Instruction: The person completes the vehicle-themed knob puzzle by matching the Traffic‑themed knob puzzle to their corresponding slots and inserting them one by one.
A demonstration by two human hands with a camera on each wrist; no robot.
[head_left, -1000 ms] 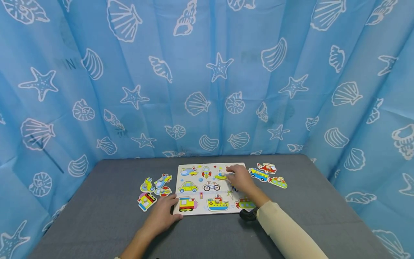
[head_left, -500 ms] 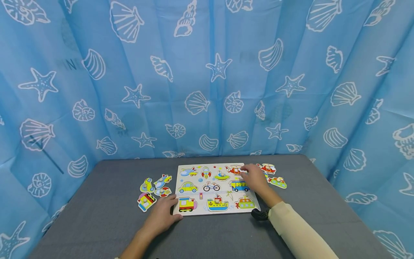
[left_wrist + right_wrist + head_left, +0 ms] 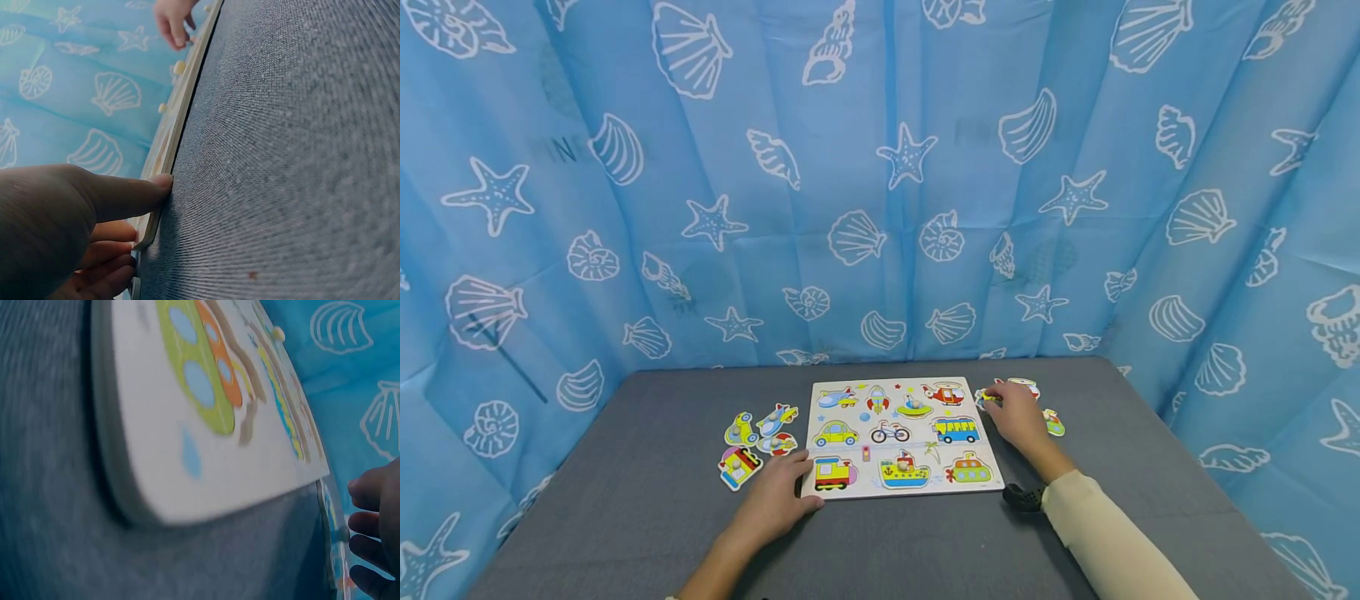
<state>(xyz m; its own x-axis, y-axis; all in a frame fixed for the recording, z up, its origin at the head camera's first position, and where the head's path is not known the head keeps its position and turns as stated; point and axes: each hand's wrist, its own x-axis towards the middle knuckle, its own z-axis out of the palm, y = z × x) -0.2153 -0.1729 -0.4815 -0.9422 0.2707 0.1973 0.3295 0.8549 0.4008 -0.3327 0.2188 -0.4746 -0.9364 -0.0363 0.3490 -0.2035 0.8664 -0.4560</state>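
A white wooden puzzle board [image 3: 938,487] with printed vehicles lies flat on the table. My left hand [image 3: 775,496] holds its near left corner, the thumb on the front edge and the fingers by the left edge. Right of the board, my right hand [image 3: 1021,417] is over a knobbed bus piece [image 3: 981,399] and partly hides it. In the right wrist view, the right fingertips [image 3: 357,525] are close beside the bus piece [image 3: 331,515], with no clear grip. A helicopter piece [image 3: 1028,387] and a submarine piece [image 3: 1055,422] lie around that hand, partly covered.
Left of the board lie several loose pieces, among them a train piece [image 3: 741,467], a plane piece [image 3: 778,419] and a rocket piece [image 3: 777,443]. The grey table [image 3: 625,500] meets a blue shell-print curtain [image 3: 880,167] at the back.
My right hand has moved right, from over the board's upper right to the bus piece, uncovering the board's helicopter and bus pictures. My left hand stays at the corner.
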